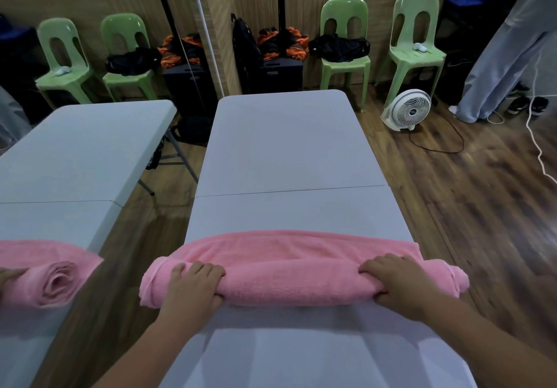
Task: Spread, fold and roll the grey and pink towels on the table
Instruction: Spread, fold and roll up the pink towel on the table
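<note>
A pink towel (295, 279) lies across the grey table (283, 152), rolled into a thick roll on its near side, with a short flat strip left on the far side. My left hand (193, 285) grips the roll near its left end. My right hand (398, 282) grips it near its right end. Both ends of the roll stick out past the table's sides. No grey towel is in view.
A mirror on the left repeats the table and the towel roll (51, 279). Beyond the table stand green chairs (343, 44) with bags, and a white floor fan (407, 110) with a cable. A person's trouser legs (500, 56) are at the far right.
</note>
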